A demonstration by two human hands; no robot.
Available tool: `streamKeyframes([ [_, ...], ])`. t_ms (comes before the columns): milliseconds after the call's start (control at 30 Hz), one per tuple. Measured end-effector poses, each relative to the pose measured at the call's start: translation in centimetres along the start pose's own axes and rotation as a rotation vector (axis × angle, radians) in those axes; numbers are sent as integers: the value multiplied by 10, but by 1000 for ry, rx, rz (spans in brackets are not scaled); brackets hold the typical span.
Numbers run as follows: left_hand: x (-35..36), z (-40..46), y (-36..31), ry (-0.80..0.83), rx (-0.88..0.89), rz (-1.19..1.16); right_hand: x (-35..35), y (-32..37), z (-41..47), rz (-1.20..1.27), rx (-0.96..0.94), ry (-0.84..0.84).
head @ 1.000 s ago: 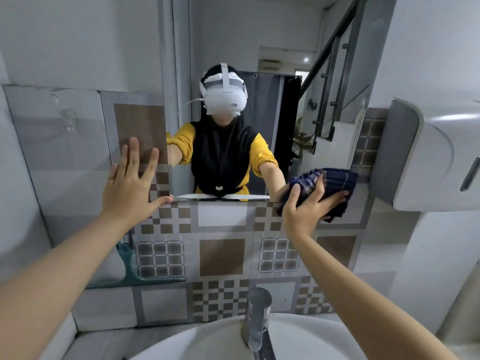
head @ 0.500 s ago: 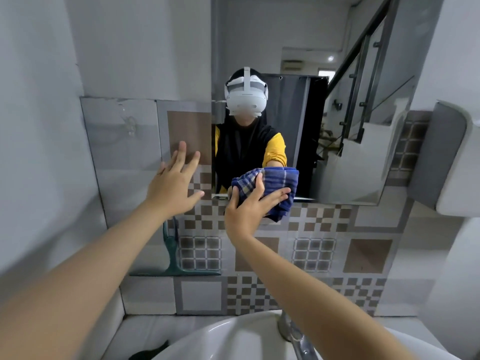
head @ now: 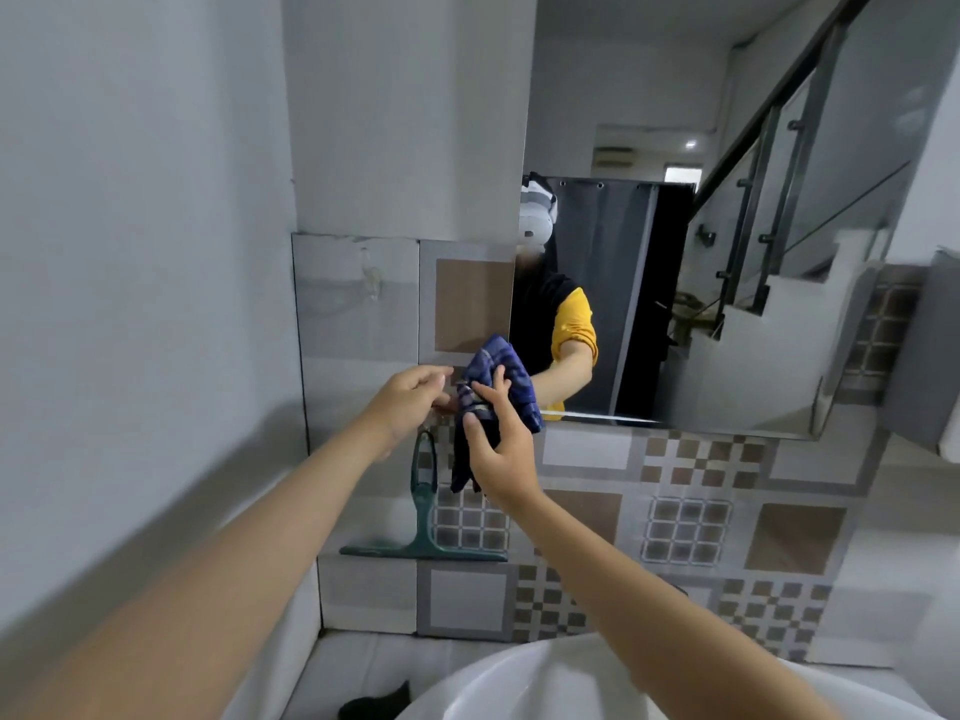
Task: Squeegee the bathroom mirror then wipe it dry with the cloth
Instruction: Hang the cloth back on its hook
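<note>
The mirror hangs on the wall above the patterned tiles and reflects a person in yellow sleeves. My right hand holds a dark blue checked cloth at the mirror's lower left corner; part of the cloth hangs down below the hand. Just left of the cloth, my left hand has its fingertips pinched at the cloth's edge. A green squeegee hangs against the tiles below my hands, blade down, touched by neither hand.
A white basin sits at the bottom, with a dark object on the ledge to its left. A grey wall closes the left side. A grey dispenser sticks out at the right edge.
My right hand has carried the cloth left from the mirror's lower edge to its left corner. My left hand has left the wall tile and come to the cloth. The view has turned left.
</note>
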State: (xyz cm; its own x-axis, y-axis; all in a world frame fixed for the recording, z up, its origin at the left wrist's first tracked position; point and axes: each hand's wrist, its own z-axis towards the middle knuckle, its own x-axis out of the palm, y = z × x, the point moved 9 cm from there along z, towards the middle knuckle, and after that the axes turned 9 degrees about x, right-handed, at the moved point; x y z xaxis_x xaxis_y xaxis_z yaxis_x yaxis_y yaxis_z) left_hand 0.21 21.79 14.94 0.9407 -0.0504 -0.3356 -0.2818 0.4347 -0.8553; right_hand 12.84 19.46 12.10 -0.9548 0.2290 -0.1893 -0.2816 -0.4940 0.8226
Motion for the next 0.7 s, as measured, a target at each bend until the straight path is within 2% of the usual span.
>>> streamKeyframes([
  [100,-5,-1,-3,-44,23,-94,-2,15,0,137,87,32],
  [300,-35,-10,-27,-175,113,-107,6,49,8,517,162,142],
  [367,-47,-17,-33,-193,130,-147,3,55,13,480,171,82],
  [467,-54,-27,-44,-144,194,-145,2,68,17,282,144,15],
  [567,-59,-36,-54,-99,236,-67,13,77,17,190,128,81],
  [700,-73,-43,-56,-123,223,-85,30,87,15,234,157,267],
])
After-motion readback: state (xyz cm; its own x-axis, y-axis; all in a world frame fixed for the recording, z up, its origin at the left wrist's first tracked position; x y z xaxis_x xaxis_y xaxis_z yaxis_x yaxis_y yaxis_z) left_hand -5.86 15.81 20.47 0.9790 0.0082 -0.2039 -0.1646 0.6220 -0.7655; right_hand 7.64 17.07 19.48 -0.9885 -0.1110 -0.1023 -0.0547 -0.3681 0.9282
